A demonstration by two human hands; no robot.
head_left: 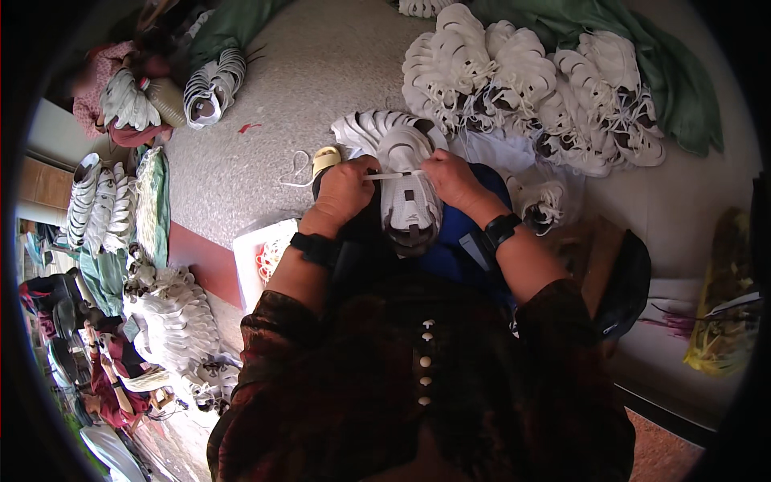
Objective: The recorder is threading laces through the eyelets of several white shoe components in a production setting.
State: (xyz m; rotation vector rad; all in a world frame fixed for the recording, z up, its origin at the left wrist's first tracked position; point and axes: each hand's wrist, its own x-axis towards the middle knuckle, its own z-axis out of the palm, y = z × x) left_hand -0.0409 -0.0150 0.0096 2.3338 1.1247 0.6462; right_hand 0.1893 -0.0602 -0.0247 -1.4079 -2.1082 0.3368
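Note:
A white shoe upper (411,210) with a mesh tongue and a dark brown heel lining lies on my lap, its heel end towards me. Across it runs a flat white shoelace (392,176), stretched between my hands. My left hand (345,190) is closed on the lace's left part, at the upper's left side. At the other side my right hand (456,178) pinches the lace near the upper's edge. Just beyond, a fanned stack of white uppers (365,130) touches the far end of this one. The fingertips are partly hidden.
Large piles of laced white uppers (490,72) lie at the far right beside green cloth (683,88). A yellow slipper (325,157) is near my left hand. A white box (250,255) holds laces. More upper stacks (173,321) and co-workers (116,386) are at left.

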